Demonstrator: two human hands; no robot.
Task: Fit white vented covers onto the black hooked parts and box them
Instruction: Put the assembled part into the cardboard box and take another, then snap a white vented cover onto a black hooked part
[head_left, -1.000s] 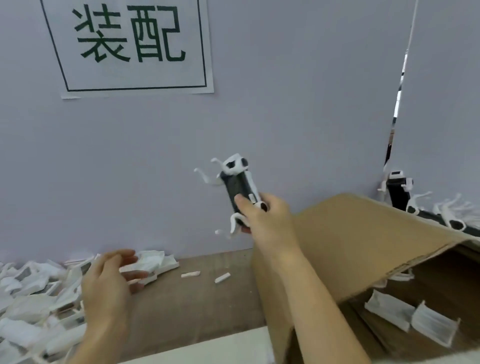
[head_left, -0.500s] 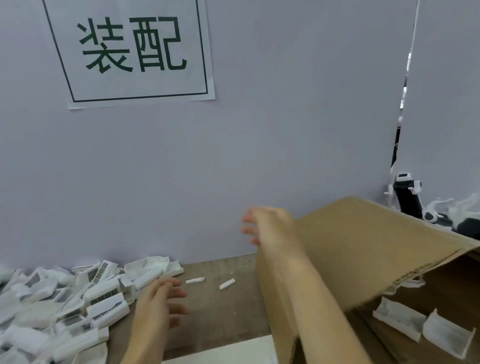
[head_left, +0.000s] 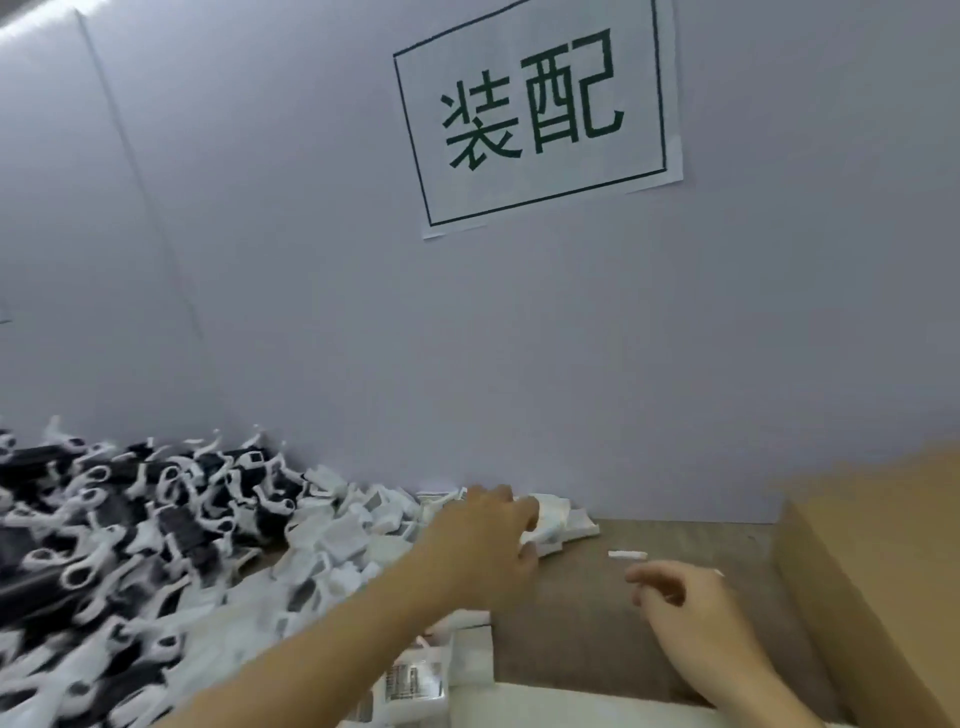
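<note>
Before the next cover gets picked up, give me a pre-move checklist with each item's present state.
1. Left hand at the white covers: ok, its fingers reach the pile's far edge.
2. Cover gripped: cannot tell, fingertips blurred.
3. Right hand free: ok, loosely curled and holding nothing.
4. Black hooked parts in stock: ok, heaped to the left.
5. Cardboard box nearby: ok, at right; its inside is out of view.
6. Loose white bit on the table: not ok, stray.

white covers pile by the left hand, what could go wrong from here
The left hand reaches into the heaped white covers, which run into the black hooked parts; hooks may snag and drag extras out. Loose white bits lie on the table by the empty right hand and could get swept toward the cardboard box.
</note>
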